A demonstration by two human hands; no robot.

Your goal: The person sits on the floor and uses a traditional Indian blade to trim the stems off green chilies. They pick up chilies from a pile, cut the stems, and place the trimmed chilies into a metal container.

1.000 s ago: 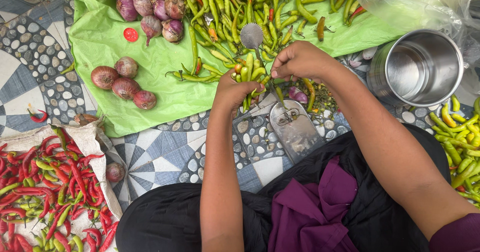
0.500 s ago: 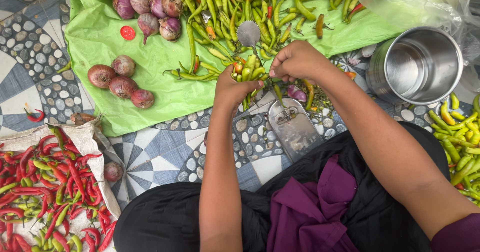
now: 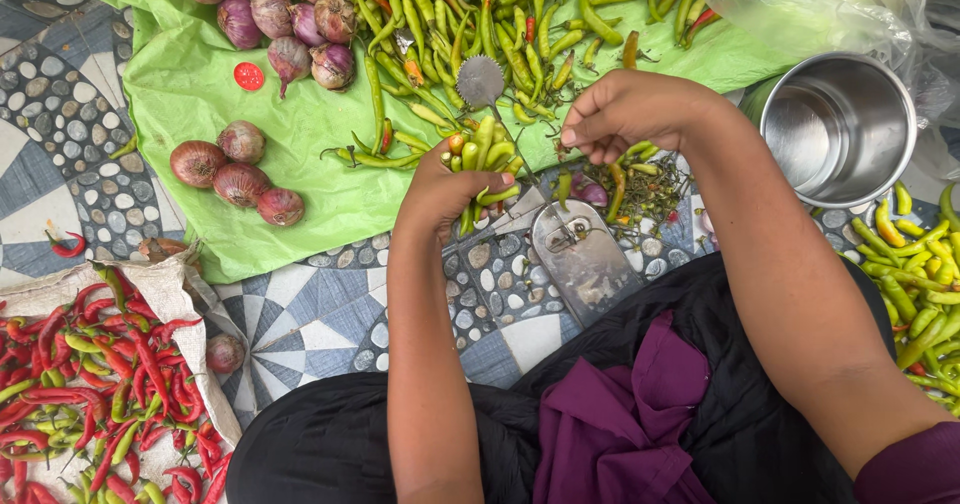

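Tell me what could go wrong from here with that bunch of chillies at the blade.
The left hand clutches a bunch of green chillies right beside the upright metal floor blade, so fingers could be nicked. The right hand pinches something small above the stem scraps; bits may miss the steel pot.

Patterned tile floor [image 3: 330, 314] here, carrying a green cloth [image 3: 200, 94], a steel pot [image 3: 840, 129] and a pale sack [image 3: 170, 294].
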